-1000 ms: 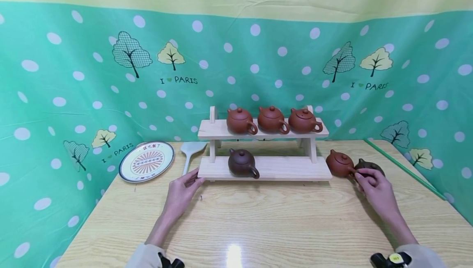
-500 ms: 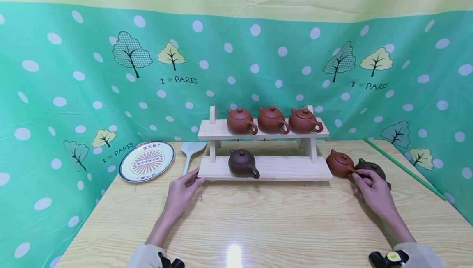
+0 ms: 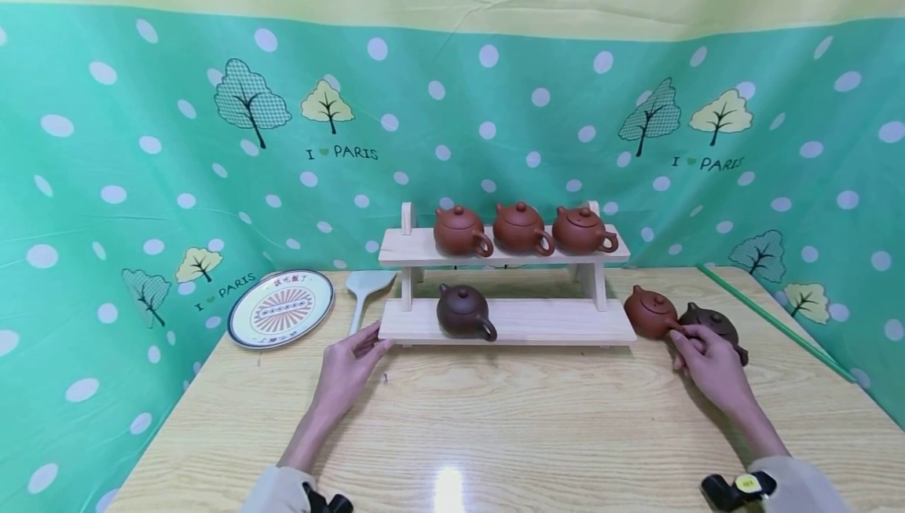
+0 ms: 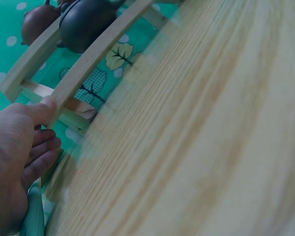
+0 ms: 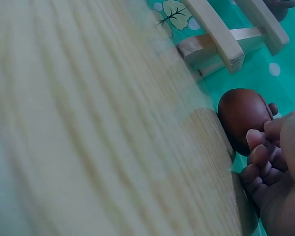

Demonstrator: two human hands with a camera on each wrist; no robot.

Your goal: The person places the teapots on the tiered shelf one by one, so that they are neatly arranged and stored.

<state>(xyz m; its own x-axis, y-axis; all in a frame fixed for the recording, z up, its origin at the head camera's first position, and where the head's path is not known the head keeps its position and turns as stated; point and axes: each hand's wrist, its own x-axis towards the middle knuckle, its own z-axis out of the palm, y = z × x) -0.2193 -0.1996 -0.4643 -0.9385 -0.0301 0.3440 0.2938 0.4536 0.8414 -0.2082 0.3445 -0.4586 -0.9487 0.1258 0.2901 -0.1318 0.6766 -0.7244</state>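
My left hand [image 3: 346, 368] pinches the left end of the lower board of a two-tier wooden shelf [image 3: 558, 323]. In the left wrist view the thumb presses that board's end [image 4: 64, 98]. One dark purple-brown teapot [image 3: 461, 313] stands on the lower tier, left of its middle. Three reddish-brown teapots stand on the top tier, the middle one [image 3: 519, 228] among them. Right of the shelf, my right hand [image 3: 716, 364] pinches the handle of another reddish-brown teapot [image 3: 649, 313], which rests on the table. A dark teapot [image 3: 710, 324] sits just behind that hand, partly hidden.
A white patterned plate [image 3: 281, 310] leans at the back left of the wooden table [image 3: 523, 419]. Beside it lies a pale spatula [image 3: 366, 283], its handle running behind my left hand. A green stick [image 3: 774, 320] lies along the right edge. A green dotted cloth [image 3: 488, 152] hangs behind.
My right hand has shifted slightly left and curled closer on the reddish-brown teapot's handle, showing more of the dark teapot. The left hand, shelf and teapots have kept their places.
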